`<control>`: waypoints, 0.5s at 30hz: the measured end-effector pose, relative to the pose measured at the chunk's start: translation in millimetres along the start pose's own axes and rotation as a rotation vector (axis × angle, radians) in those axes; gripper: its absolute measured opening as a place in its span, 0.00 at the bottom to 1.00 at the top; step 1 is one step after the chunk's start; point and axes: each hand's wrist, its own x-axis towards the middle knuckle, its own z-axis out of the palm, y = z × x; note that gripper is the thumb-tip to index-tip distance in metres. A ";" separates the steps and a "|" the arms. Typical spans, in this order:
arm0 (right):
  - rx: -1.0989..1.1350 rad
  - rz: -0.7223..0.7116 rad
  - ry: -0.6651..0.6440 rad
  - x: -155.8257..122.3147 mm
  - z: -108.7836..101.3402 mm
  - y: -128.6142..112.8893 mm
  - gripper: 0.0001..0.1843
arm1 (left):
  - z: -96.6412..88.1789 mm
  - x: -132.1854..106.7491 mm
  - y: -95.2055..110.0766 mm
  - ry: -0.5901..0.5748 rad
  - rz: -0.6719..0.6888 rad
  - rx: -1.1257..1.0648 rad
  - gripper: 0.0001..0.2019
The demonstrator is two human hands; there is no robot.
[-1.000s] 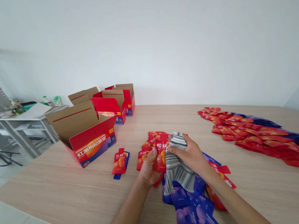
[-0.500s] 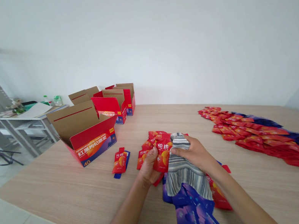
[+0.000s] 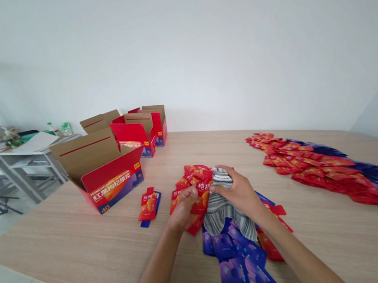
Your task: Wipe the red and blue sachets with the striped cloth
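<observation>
Red pouch pinched, striped cloth at its edge

The left hand [image 3: 182, 212] pinches the red pouch [image 3: 203, 196] by its left side, thumb on the printed front. The right hand's [image 3: 240, 193] thumb and fingers grip the striped cloth [image 3: 218, 204] at the pouch's right edge. Blue pouches [image 3: 233, 275] lie below the fingers; an open carton [image 3: 116, 186] stands left of them.

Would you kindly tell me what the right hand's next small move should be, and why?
Probably a light wipe of the striped cloth over the red pouch: the right hand grips the cloth right beside the pouch's edge, while the left hand holds the pouch from the other side, its printed front facing the camera.
</observation>
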 end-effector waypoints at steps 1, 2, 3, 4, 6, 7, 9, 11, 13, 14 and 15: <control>0.020 -0.014 -0.024 0.6 -0.4 1.1 0.31 | -1.0 -0.2 0.7 -0.016 -0.006 0.023 0.15; 0.044 -0.027 -0.064 1.2 -1.0 2.3 0.31 | -1.8 -0.5 1.2 -0.031 -0.016 0.039 0.16; 0.067 -0.036 -0.110 1.7 -1.8 3.5 0.29 | -2.4 -1.0 1.5 -0.044 -0.028 0.047 0.16; 0.081 -0.036 -0.146 2.1 -2.5 4.3 0.27 | -2.9 -1.6 1.6 -0.051 -0.038 0.045 0.17; 0.069 -0.022 -0.160 2.3 -3.5 4.6 0.22 | -3.2 -3.1 0.9 -0.066 -0.043 0.033 0.20; 0.036 -0.013 -0.142 2.1 -3.5 4.0 0.20 | -3.2 -3.9 0.1 -0.075 -0.046 0.033 0.23; -0.090 0.010 -0.096 1.4 -2.6 1.6 0.18 | -3.1 -5.1 -1.7 -0.090 -0.055 0.064 0.29; -0.251 0.030 -0.069 1.0 -1.7 -0.8 0.15 | -3.0 -5.4 -3.1 -0.093 -0.058 0.122 0.31; -0.337 0.032 -0.071 1.7 -2.3 -1.3 0.13 | -2.9 -4.7 -3.2 -0.083 -0.044 0.179 0.29; -0.340 0.023 -0.075 2.4 -3.5 -0.7 0.13 | -2.8 -4.2 -2.7 -0.082 -0.040 0.212 0.27; -0.324 0.011 -0.077 3.2 -5.2 0.5 0.13 | -2.5 -3.7 -2.0 -0.085 -0.041 0.245 0.26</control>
